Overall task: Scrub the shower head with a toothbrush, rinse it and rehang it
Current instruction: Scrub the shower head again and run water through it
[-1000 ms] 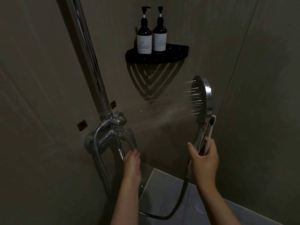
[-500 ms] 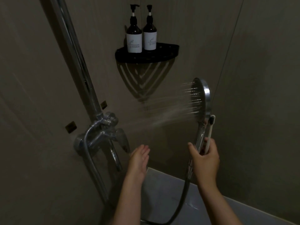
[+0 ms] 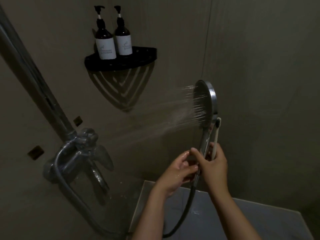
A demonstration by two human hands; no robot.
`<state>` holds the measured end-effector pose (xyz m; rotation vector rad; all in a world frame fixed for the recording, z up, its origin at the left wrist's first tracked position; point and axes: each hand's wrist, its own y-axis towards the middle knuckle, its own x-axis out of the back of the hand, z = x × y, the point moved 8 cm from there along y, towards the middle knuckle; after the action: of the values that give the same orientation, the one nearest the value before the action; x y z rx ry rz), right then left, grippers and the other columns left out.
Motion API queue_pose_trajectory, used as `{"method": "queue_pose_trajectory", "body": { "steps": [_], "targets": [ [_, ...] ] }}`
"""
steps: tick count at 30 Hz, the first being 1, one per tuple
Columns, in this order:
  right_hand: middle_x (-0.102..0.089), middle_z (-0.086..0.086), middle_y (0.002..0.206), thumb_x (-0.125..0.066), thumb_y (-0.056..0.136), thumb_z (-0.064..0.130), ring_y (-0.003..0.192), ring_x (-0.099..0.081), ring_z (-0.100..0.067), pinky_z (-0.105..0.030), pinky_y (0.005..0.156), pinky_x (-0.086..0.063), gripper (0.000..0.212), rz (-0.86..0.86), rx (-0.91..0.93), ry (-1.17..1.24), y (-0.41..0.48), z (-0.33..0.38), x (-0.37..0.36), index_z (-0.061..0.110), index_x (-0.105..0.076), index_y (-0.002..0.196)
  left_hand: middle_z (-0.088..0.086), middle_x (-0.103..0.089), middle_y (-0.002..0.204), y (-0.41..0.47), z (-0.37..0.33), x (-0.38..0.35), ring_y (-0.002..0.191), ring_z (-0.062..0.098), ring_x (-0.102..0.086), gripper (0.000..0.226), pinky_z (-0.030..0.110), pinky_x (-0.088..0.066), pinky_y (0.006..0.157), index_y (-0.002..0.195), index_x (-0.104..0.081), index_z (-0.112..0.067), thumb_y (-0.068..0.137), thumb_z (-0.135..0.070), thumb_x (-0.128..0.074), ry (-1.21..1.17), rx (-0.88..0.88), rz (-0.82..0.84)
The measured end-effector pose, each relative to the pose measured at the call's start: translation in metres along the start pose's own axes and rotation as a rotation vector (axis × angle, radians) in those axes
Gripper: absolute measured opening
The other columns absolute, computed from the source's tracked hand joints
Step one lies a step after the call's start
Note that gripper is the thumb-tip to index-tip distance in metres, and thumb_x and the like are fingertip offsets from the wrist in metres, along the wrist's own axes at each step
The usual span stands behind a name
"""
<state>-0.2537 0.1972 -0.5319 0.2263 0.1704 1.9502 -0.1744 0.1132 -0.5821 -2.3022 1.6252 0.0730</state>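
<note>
The chrome shower head [image 3: 206, 103] stands upright at centre right and sprays water to the left. My right hand [image 3: 213, 163] grips its handle together with a white toothbrush [image 3: 217, 134], whose bristle end lies just behind the head's neck. My left hand [image 3: 178, 170] is wet and has come up against the lower handle, its fingers curled at the handle beside my right thumb. The grey hose [image 3: 183, 213] hangs from the handle in a loop down to the left.
The chrome mixer tap [image 3: 81, 153] and riser rail [image 3: 34, 80] are on the left wall. A black corner shelf [image 3: 121, 61] carries two dark pump bottles [image 3: 105, 40]. A grey ledge [image 3: 225, 213] lies below my arms.
My left hand left the tap lever, crossed to the right and reached the shower handle beside my right hand. The water keeps spraying. The view has shifted slightly.
</note>
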Motion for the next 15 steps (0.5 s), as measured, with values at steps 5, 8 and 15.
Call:
{"method": "queue_pose_trajectory", "body": {
  "steps": [5, 8, 15],
  "targets": [
    [-0.069, -0.003, 0.077, -0.074, 0.078, 0.023, 0.073, -0.068, -0.018, -0.029, 0.064, -0.056, 0.014, 0.038, -0.015, 0.058, 0.011, 0.0, 0.029, 0.021, -0.062, 0.085, -0.007, -0.071, 0.109, 0.017, -0.001, -0.027, 0.1, 0.009, -0.067, 0.044, 0.031, -0.049, 0.087, 0.114, -0.059, -0.046, 0.091, -0.009, -0.055, 0.027, -0.054, 0.012],
    [-0.072, 0.007, 0.08, -0.069, 0.082, 0.027, 0.072, -0.069, -0.006, -0.019, 0.059, -0.054, 0.009, 0.045, -0.014, 0.07, 0.014, 0.001, 0.047, 0.034, -0.064, 0.084, -0.003, -0.07, 0.111, 0.022, -0.003, -0.046, 0.103, 0.014, -0.067, 0.043, 0.033, -0.051, 0.087, 0.115, -0.059, -0.046, 0.09, -0.012, -0.055, 0.024, -0.088, 0.052],
    [-0.07, 0.01, 0.076, -0.061, 0.09, 0.023, 0.068, -0.065, 0.002, -0.015, 0.06, -0.052, 0.018, -0.046, -0.016, 0.079, 0.012, 0.003, 0.123, 0.039, -0.065, 0.082, 0.006, -0.068, 0.116, 0.031, 0.003, -0.123, 0.104, 0.018, -0.066, 0.043, 0.026, -0.054, 0.08, 0.131, -0.049, -0.029, 0.095, -0.006, -0.049, 0.029, -0.114, 0.173]
  ]
}}
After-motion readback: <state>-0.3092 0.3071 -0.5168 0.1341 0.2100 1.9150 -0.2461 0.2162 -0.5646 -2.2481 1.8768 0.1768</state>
